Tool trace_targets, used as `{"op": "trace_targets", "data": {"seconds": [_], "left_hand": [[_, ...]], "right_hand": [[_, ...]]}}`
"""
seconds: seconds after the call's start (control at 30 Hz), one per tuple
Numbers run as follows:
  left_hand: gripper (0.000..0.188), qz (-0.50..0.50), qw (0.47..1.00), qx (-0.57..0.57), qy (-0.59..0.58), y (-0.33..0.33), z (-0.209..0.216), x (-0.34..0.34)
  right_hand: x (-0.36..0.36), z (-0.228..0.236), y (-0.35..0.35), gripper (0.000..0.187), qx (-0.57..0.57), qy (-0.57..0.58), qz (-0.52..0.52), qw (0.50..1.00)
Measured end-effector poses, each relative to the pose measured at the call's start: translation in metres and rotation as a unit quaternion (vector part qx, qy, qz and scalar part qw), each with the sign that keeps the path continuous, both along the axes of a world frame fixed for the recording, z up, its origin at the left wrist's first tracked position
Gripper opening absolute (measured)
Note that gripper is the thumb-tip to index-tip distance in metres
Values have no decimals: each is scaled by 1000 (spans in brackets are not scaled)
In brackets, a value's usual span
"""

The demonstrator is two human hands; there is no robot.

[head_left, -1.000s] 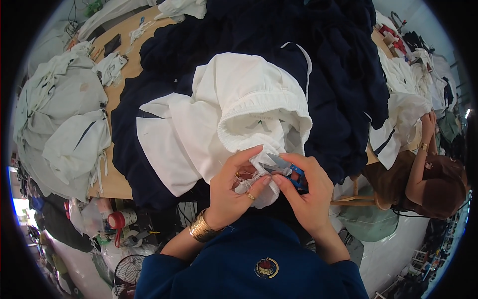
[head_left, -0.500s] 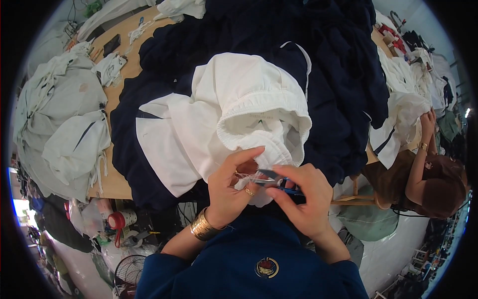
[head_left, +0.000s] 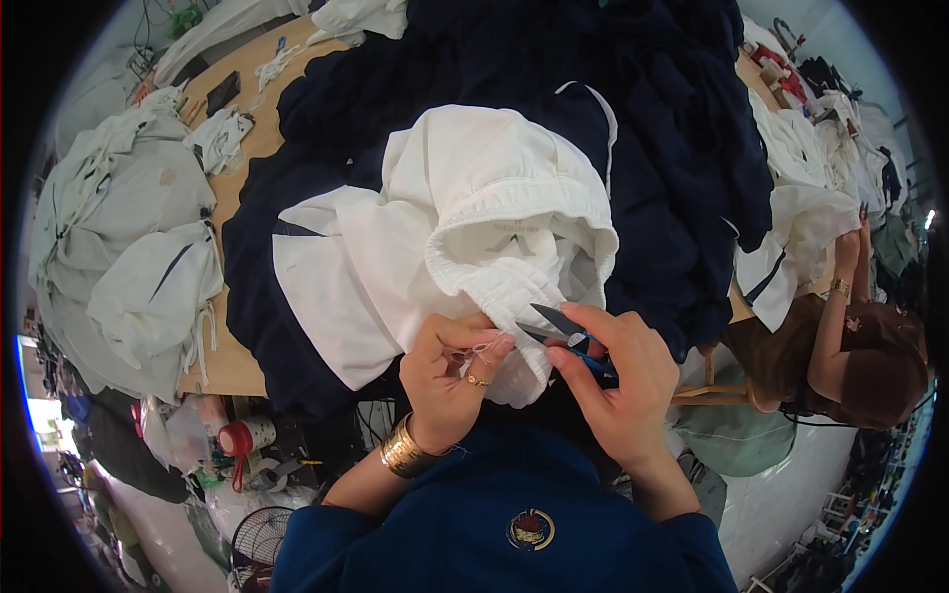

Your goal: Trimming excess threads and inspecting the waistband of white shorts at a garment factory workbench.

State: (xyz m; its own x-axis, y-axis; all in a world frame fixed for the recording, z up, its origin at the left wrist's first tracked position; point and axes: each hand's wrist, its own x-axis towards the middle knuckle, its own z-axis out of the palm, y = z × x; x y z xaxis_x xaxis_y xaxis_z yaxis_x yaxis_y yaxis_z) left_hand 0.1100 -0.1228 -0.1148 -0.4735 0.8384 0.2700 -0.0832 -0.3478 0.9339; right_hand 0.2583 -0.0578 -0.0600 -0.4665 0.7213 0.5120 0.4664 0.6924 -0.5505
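A white garment (head_left: 341, 292) with an elastic, gathered waistband (head_left: 524, 198) lies over dark navy cloth in front of me. Its waist opening faces me, and a fold of the band hangs down between my hands. My left hand (head_left: 443, 381) is closed at the left of this fold, thumb and forefinger pinching loose white threads (head_left: 474, 348). My right hand (head_left: 628, 381) grips small scissors (head_left: 556, 324) with blue handles. Their blades are spread and point left, over the folded band and close to my left fingertips.
A heap of navy fabric (head_left: 662, 148) covers much of the table (head_left: 232, 361). Pale garments (head_left: 129, 247) are piled at the left. At the right, a co-worker's arm (head_left: 828, 346) reaches toward more white garments (head_left: 791, 227). A fan (head_left: 262, 539) stands low at the left.
My left hand has drawn slightly left with the threads, away from the blades. The scissors have shifted a little right and up, their blades now wider apart. More of the folded band shows.
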Motion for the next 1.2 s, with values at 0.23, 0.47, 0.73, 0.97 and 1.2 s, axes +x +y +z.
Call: {"op": "trace_targets", "data": {"seconds": [0.23,0.47,0.73,0.97,1.2], "left_hand": [[17,-6,1000,10,26,-1,-2,0],[22,-6,997,22,67,5,-5,-2],[32,27,997,-24,71,0,-1,0],[23,27,993,-14,113,-1,-5,-1],[16,40,996,16,81,5,-11,-2]], "right_hand": [[1,-3,0,35,6,-14,-4,1000],[-5,-5,3,32,-113,38,5,993],[-5,-6,-1,33,-213,136,29,967],[-9,-12,-5,31,16,54,24,998],[-13,-15,-1,33,-40,95,49,993]]}}
